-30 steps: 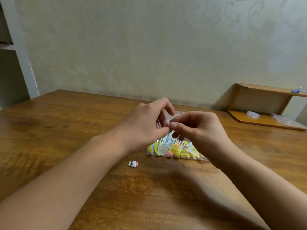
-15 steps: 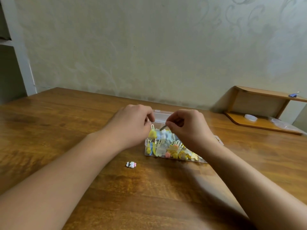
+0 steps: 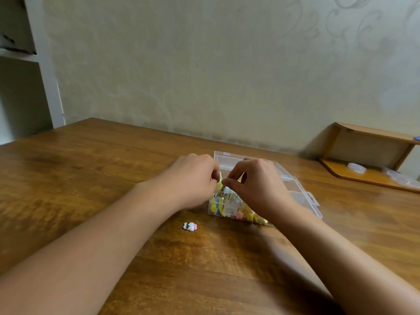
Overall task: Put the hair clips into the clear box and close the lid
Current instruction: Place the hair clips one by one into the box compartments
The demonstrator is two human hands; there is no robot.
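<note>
Both hands — left hand [image 3: 191, 180], right hand [image 3: 256, 185] — pinch a yellow clip [image 3: 219, 185] over the clear box [image 3: 295, 189].

Both hands are meeting over the clear box [image 3: 293, 185], which is sitting open on the wooden table [image 3: 91, 178] with its lid [image 3: 227, 159] lying back beyond the fingers. The right hand [image 3: 256, 185] is pinching a yellow hair clip [image 3: 220, 185]; the left hand [image 3: 193, 180] is curling against it. Below the pinch, colourful clips [image 3: 229, 208] are filling the box. Nearer than the grip and to its left, a small white-and-pink clip [image 3: 189, 226] is lying on the table.
</note>
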